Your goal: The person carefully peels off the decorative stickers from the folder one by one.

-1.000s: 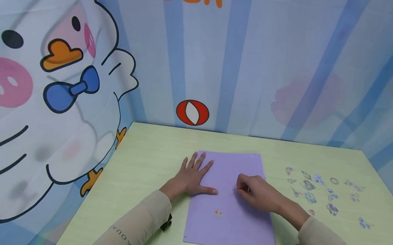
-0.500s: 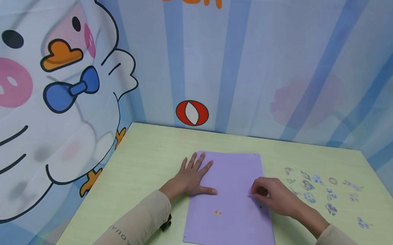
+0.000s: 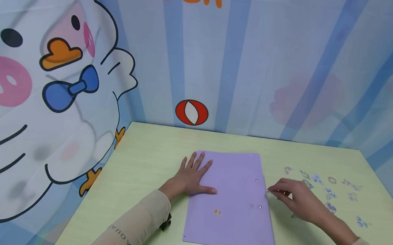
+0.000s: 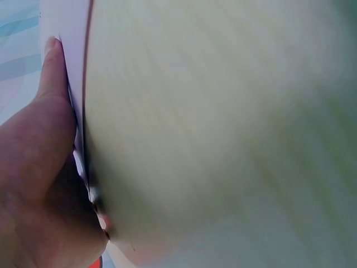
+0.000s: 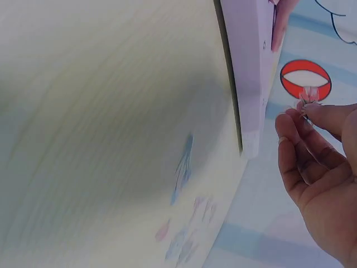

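A purple folder [image 3: 225,226] lies on the table. My left hand [image 3: 191,180] rests on its left edge with the fingers spread, and the thumb [image 4: 53,67] lies along the purple surface in the left wrist view. My right hand [image 3: 296,198] is at the folder's right edge. Between its thumb and index finger it pinches a small, see-through sticker with a pink flower [image 5: 309,96]. A small orange-yellow sticker [image 3: 217,212] is on the lower middle of the folder. Two shiny rivets [image 3: 260,206] show near the right edge.
Several flower and leaf stickers [image 3: 330,194] lie spread over the table's right side, some hidden behind my right hand. A pale yellow-green table [image 3: 156,146] carries everything. Behind it hangs a blue striped cloth [image 3: 245,66] with a printed duck.
My right hand has moved right, from over the folder's middle to its right edge, still pinching the sticker. The rivets it covered now show. My left hand has stayed in place.
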`<state>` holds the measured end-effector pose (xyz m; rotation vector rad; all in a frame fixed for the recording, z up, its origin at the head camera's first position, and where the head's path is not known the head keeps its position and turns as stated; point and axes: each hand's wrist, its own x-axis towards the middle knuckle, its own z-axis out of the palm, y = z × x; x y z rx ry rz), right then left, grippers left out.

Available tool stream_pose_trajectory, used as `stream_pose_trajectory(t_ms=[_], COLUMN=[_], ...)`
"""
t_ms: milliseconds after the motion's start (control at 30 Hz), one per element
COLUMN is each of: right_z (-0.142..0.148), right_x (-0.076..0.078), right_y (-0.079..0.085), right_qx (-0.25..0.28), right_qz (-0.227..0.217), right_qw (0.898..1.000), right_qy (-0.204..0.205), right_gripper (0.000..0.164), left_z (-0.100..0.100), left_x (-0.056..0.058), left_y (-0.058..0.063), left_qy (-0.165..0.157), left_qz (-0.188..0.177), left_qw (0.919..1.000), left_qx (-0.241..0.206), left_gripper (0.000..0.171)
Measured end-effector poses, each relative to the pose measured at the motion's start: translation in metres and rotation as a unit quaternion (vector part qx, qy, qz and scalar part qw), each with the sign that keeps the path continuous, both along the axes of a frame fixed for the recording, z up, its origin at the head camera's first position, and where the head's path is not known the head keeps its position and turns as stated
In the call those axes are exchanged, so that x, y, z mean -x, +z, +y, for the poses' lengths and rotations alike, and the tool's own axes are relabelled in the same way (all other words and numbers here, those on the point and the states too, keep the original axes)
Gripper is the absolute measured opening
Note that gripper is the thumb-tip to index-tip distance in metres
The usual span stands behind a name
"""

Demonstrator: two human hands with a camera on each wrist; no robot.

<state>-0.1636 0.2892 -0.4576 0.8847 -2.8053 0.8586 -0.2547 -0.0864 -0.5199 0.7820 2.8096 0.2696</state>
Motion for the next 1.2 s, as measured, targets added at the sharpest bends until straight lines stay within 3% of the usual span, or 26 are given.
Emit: stream_pose_trajectory(t_ms=[167, 567, 800, 967, 1200], right_z=[0.025, 0.087, 0.103, 0.11, 0.114], right_x=[-0.011, -0.033, -0.044, -0.053, -0.06], right_y=[0.003, -0.016, -0.021, -0.029, -0.038], right_qx=[-0.018, -0.123, -0.223, -0.269, -0.266], right_qz=[0.04, 0.117, 0.053, 0.025, -0.032], right_qw=[0.998, 0.981, 0.964, 0.954, 0.955], right_qy=[-0.035, -0.089, -0.132, -0.131, -0.128], right_gripper=[0.028, 0.029, 0.021, 0.017, 0.019], left_z=[0.0, 0.001, 0.0, 0.0, 0.0], left_x=[-0.004, -0.005, -0.003, -0.003, -0.004], left_y=[0.009, 0.009, 0.006, 0.005, 0.005], left_qy=[0.001, 0.0, 0.001, 0.001, 0.001], left_qz=[-0.004, 0.003, 0.003, 0.0, -0.006], left_qw=[1.0, 0.9999, 0.9999, 0.9999, 1.0], left_qx=[0.006, 0.016, 0.014, 0.01, 0.005], left_gripper=[0.112, 0.112, 0.113, 0.113, 0.113])
